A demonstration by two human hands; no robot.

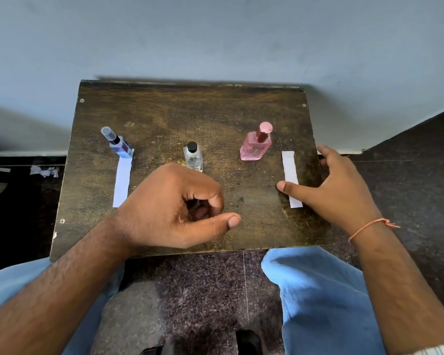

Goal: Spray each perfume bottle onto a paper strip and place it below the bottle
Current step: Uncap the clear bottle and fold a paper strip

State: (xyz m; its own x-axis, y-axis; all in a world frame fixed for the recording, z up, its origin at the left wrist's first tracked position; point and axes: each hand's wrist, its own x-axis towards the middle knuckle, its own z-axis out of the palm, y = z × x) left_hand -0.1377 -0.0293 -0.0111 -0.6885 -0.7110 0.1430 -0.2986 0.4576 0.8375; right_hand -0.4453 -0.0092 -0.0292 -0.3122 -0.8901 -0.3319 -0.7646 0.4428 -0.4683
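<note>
Reaching toward the paper strip [291,179] at the right of the small wooden table [164,119], the right hand [341,190] lies spread and open, its thumb tip touching the strip's near half, nothing yet gripped. The left hand [180,208] hovers over the middle of the table, fingers curled loosely inward; whether it pinches anything I cannot tell. Three bottles stand in a row: a blue perfume bottle [119,146] at the left with a strip [122,180] already lying on its near side, a clear bottle with a black cap [193,156] in the middle with no strip visible, though the left hand hides the spot, and a pink perfume bottle [256,144] at the right. So the blue bottle looks finished, and the step in hand appears to be taking up the right strip for another bottle. Next, the thumb and fingers need to lift the thin paper off the wood, and a bottle must be picked up and aimed. The pink bottle bears dark letters, seemingly "DC" plus something unreadable.
</note>
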